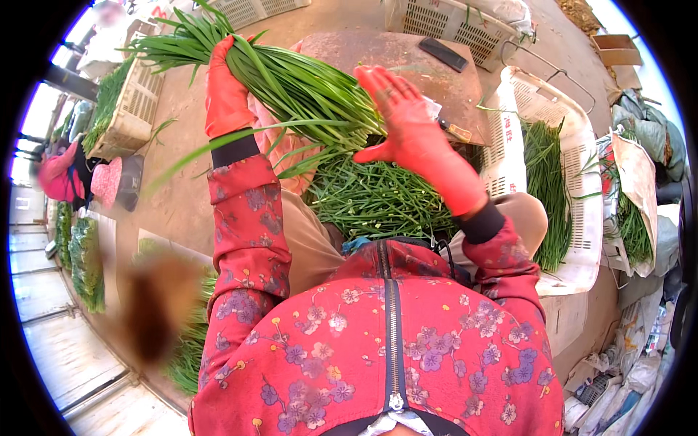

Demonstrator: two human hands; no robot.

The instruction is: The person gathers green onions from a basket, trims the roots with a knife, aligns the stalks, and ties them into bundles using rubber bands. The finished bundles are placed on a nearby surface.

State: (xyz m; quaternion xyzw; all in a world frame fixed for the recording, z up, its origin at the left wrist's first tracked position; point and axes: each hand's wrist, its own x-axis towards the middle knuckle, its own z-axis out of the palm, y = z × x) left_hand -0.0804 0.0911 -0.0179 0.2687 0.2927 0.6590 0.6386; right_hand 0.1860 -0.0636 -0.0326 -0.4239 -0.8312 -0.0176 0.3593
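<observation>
My left hand (226, 92), in a red rubber glove, grips a thick bunch of garlic chives (294, 76) near its leafy end. The leaf tips fan out past it to the upper left, and the stem ends point to the right. At those stem ends my right hand (401, 117), also gloved in red, is spread with its fingers apart. It holds nothing; whether its palm touches the stems I cannot tell. Below both hands a heap of loose chives (376, 199) lies between my knees. One long blade droops across my left wrist.
A low reddish table (349, 49) bears a dark phone (443, 53) and a wooden-handled knife (457, 131). To the right stands a white plastic crate (589, 240) with chives inside. Another crate (425, 22) is beyond the table. A person in pink (60, 169) is at far left.
</observation>
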